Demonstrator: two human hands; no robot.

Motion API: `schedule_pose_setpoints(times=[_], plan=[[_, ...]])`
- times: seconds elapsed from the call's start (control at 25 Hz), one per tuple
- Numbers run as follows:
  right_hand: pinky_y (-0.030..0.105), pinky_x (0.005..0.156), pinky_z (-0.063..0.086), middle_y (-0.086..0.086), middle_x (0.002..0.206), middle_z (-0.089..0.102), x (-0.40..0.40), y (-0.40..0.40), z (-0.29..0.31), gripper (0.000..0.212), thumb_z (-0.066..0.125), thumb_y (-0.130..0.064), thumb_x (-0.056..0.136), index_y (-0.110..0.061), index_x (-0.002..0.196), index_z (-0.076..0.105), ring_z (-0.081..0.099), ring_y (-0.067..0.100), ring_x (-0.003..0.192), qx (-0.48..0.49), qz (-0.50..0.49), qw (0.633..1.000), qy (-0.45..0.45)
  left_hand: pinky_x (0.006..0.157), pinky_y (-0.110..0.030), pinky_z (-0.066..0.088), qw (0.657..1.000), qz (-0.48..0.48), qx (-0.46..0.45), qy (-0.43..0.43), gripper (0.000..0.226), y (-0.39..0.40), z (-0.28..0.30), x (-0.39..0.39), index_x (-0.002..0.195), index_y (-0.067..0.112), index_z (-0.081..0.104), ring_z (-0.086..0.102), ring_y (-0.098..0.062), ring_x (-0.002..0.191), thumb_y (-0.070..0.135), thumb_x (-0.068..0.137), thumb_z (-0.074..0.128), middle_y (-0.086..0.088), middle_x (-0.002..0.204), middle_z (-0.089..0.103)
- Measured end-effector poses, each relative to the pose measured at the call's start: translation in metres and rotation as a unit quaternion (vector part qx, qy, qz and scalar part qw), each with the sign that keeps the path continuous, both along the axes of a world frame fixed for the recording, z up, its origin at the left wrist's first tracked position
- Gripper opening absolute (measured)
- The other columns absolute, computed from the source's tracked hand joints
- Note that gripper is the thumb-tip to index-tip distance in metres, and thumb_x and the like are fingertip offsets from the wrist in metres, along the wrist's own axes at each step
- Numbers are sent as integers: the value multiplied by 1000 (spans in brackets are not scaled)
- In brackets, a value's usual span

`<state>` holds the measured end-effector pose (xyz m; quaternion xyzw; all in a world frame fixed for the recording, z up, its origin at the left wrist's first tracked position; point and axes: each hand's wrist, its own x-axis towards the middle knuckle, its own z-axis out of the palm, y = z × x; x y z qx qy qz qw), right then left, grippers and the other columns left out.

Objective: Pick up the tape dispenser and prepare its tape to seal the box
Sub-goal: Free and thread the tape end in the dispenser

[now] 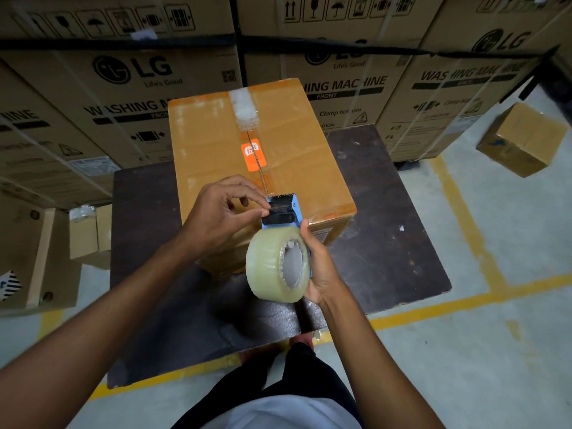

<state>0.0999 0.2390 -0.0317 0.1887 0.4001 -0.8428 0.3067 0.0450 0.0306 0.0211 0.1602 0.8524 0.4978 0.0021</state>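
A blue tape dispenser [286, 216] with a large roll of clear tape [272, 263] is held in the air over the near end of the brown cardboard box [213, 140]. My right hand [322, 267] grips the dispenser from the right side, behind the roll. My left hand [223, 212] pinches at the tape end by the dispenser's black roller, just below its toothed blade. The box has an orange sticker and a strip of clear tape at the far end of its top seam.
The box stands on a dark low table [387, 230]. Large washing machine cartons [123, 88] form a wall behind and to the left. A small cardboard box [523, 140] lies on the floor at right. Yellow floor lines [464, 221] run around the table.
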Motion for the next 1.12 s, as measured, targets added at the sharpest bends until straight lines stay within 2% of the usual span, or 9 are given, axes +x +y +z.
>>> schedule_pose_setpoints(times=[0.16,0.24,0.28,0.36,0.48,0.64,0.8,0.92,1.12], plan=[[42,97,59,8,106,82,-4,-1,-5,53,61,-60,90,-17,110,85,78,23,100,-1,4,1000,7,54,-39,46,997,15,61,-52,20,-2,7,-2,89,21,76,68,-25,81,4,84,87,-2,95,82],[45,101,56,9,111,82,-6,-2,-9,57,64,-62,87,-16,115,82,77,24,104,-6,8,1000,9,50,-25,43,993,25,94,-67,25,-3,11,-4,98,16,71,66,-10,74,0,85,85,-1,93,83],[45,101,56,9,112,81,-7,-3,-9,57,64,-62,88,-16,116,82,77,24,105,-8,8,1000,8,53,-22,44,990,30,108,-80,30,-3,12,-5,105,16,70,66,-9,73,-1,86,84,-1,92,83],[44,99,58,10,112,81,-9,-5,-9,58,64,-62,87,-15,118,81,77,25,105,-13,10,1000,9,65,-32,55,984,48,133,-104,41,-3,14,-7,121,17,68,73,-19,79,-2,87,83,-3,91,84],[37,83,63,9,104,82,-16,-9,-2,55,60,-60,91,-15,113,82,79,23,94,-17,19,1000,10,89,-40,63,976,76,175,-109,49,0,18,-10,130,13,65,81,-21,94,-6,88,80,-2,85,83],[29,67,61,18,108,78,-35,-15,13,68,46,-58,99,-3,135,66,80,20,81,14,48,998,31,80,-34,64,969,122,195,-91,45,4,29,-14,125,19,67,78,-13,74,-5,89,79,0,83,82],[36,86,61,29,132,69,-55,-19,21,69,39,-56,106,-2,143,62,75,26,103,67,54,988,125,80,-34,66,970,156,178,-58,42,3,38,-25,123,16,66,77,-10,71,-6,89,78,3,81,82],[35,93,58,8,120,78,-68,-20,27,60,39,-55,106,-10,135,68,74,19,107,118,68,975,175,82,-38,67,970,171,165,-55,42,2,39,-29,123,15,66,78,-13,74,-5,88,79,2,82,82],[37,93,56,5,116,78,-77,-24,25,48,45,-49,108,-15,129,72,72,20,107,145,82,968,190,82,-37,67,972,182,139,-55,43,-2,34,-32,124,16,66,79,-15,76,-1,88,81,3,83,83]])
